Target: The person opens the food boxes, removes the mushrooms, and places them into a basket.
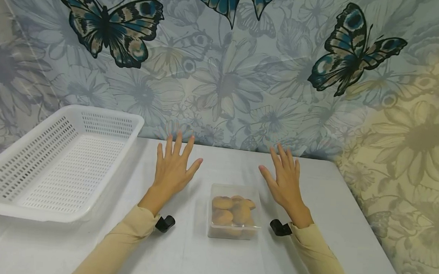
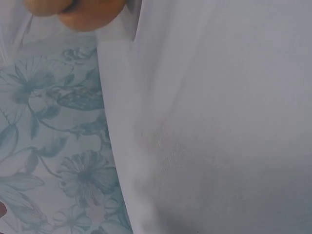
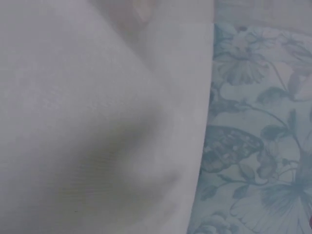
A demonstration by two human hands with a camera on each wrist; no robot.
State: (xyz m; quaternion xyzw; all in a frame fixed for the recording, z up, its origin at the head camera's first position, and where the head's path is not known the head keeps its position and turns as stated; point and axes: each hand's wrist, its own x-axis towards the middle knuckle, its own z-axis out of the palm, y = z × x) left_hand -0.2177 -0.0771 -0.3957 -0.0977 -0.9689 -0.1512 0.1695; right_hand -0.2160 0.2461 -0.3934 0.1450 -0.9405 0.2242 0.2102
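Observation:
My left hand (image 1: 171,171) is held palm down over the white table, its fingers straight and spread, with nothing in it. My right hand (image 1: 285,183) is likewise palm down with straight fingers and holds nothing. Between and slightly nearer than the hands sits a clear plastic box (image 1: 233,234); neither hand touches it. Inside it lie several round, tan-brown pieces (image 1: 222,217) that look like cookies. Some of these round pieces (image 2: 92,14) show at the top of the left wrist view. The right wrist view shows mostly blurred tablecloth.
A large white perforated plastic basket (image 1: 99,188) stands on the left of the table (image 1: 196,261), which has a white cloth. Behind the table hangs a floral backdrop (image 1: 226,83) printed with butterflies. Black wrist cameras (image 1: 165,224) sit at both cuffs.

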